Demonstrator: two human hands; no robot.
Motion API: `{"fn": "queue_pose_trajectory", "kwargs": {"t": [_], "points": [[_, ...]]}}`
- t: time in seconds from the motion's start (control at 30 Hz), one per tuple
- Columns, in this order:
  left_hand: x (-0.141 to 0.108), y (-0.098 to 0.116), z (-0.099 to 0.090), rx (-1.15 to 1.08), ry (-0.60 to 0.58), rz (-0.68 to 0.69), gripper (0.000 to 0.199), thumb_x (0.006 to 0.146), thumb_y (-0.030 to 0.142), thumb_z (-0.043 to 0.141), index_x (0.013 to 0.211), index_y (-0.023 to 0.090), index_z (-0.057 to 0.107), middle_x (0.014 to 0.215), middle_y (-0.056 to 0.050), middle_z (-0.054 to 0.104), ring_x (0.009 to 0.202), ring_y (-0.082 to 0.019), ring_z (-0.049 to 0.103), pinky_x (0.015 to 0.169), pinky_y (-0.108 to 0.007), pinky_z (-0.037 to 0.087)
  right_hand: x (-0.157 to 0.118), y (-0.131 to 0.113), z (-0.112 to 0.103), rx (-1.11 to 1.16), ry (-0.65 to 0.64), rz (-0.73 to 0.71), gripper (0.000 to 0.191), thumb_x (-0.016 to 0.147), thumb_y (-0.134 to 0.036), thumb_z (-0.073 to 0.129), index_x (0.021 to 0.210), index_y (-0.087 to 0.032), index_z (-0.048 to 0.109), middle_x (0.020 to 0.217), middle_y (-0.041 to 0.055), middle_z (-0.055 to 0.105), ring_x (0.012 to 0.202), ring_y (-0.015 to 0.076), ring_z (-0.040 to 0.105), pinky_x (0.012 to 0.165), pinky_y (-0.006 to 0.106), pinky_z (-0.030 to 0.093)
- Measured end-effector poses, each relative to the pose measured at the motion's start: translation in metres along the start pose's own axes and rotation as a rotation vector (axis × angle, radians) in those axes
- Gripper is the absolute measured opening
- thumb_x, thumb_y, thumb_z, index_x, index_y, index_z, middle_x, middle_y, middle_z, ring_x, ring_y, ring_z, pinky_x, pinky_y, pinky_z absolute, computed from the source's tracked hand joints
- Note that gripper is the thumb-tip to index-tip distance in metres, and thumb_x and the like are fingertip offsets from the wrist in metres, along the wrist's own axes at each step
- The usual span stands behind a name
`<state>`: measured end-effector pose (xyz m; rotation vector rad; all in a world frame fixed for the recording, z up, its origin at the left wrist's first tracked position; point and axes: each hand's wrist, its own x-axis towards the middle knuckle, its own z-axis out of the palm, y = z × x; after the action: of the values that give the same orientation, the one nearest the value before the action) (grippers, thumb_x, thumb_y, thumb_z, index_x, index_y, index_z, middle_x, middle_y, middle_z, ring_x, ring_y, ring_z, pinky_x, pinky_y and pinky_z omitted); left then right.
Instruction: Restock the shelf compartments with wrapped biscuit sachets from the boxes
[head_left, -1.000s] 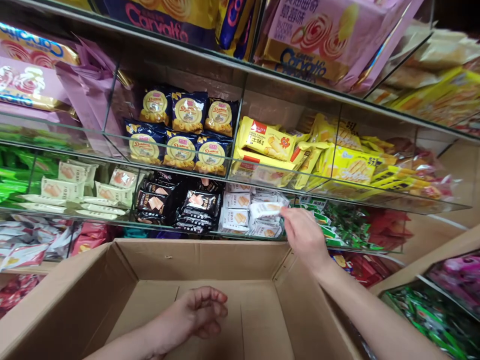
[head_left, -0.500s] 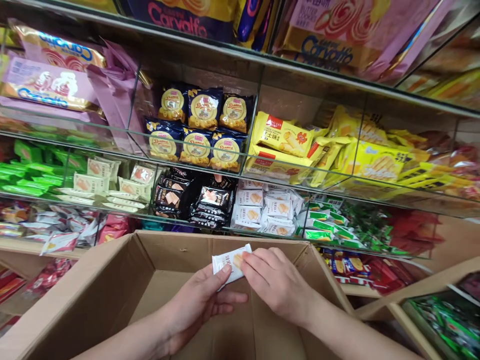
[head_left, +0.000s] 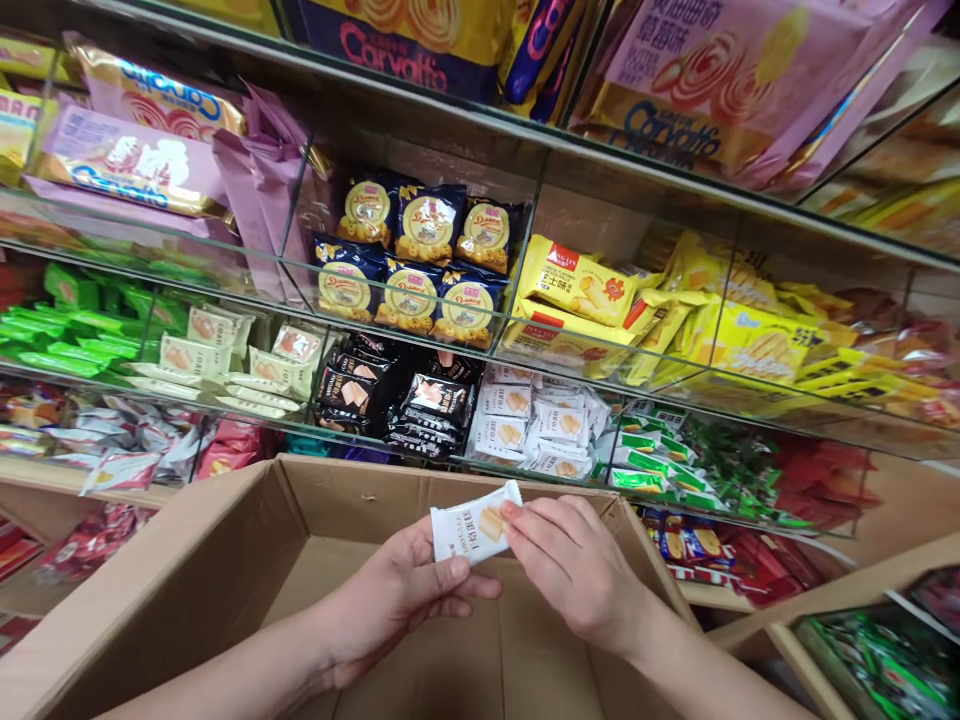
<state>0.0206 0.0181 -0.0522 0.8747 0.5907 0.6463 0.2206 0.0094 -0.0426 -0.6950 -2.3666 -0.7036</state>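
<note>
A small white snack packet (head_left: 472,524) with a picture of biscuits on its front is held between my two hands. My left hand (head_left: 405,590) grips its lower left part, thumb on the front and fingers behind. The fingertips of my right hand (head_left: 574,560) pinch its right end. Both hands are above a brown cardboard box (head_left: 330,500) whose inside shows bare cardboard. Similar white packets (head_left: 566,425) fill a compartment of the shelf just beyond the box.
Black packets (head_left: 431,400) lie left of the white ones, green-and-white packets (head_left: 637,470) to the right. Higher up stand navy cookie bags (head_left: 427,225) and yellow packets (head_left: 577,280). Clear shelf edges and dividers front the compartments. A bin of green packets (head_left: 877,650) is at lower right.
The packet has turned so more of its printed front faces me. My left thumb has shifted to its lower edge. The view has moved slightly to the left.
</note>
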Motion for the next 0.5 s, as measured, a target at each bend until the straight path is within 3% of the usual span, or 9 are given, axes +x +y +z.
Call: {"fn": "queue_pose_trajectory", "kwargs": {"t": [0.17, 0.37, 0.5], "points": [[0.001, 0.005, -0.003, 0.031, 0.056, 0.015, 0.035, 0.073, 0.029, 0.059, 0.106, 0.019, 0.049, 0.108, -0.010, 0.057, 0.081, -0.017, 0.060, 0.067, -0.024, 0.041, -0.006, 0.012, -0.003, -0.068, -0.026, 0.099, 0.018, 0.078, -0.010, 0.047, 0.093, -0.013, 0.056, 0.095, 0.0108, 0.062, 0.090, 0.0202, 0.052, 0.068, 0.035, 0.042], [0.002, 0.000, -0.010, 0.065, 0.062, -0.032, 0.028, 0.075, 0.029, 0.057, 0.098, 0.016, 0.049, 0.094, -0.008, 0.060, 0.075, -0.013, 0.057, 0.066, -0.023, 0.039, -0.027, 0.081, 0.001, -0.411, 0.001, 0.418, 0.020, 0.079, -0.016, 0.047, 0.096, -0.012, 0.055, 0.096, 0.0099, 0.061, 0.089, 0.0203, 0.051, 0.075, 0.034, 0.040], [0.002, -0.007, -0.011, 0.112, 0.046, -0.080, 0.026, 0.073, 0.030, 0.058, 0.094, 0.016, 0.051, 0.092, -0.007, 0.060, 0.075, -0.013, 0.056, 0.066, -0.023, 0.038, -0.031, 0.114, 0.013, -0.533, -0.075, 0.460, 0.020, 0.082, -0.014, 0.040, 0.095, -0.011, 0.055, 0.098, 0.0101, 0.060, 0.092, 0.0196, 0.049, 0.077, 0.030, 0.038]]}}
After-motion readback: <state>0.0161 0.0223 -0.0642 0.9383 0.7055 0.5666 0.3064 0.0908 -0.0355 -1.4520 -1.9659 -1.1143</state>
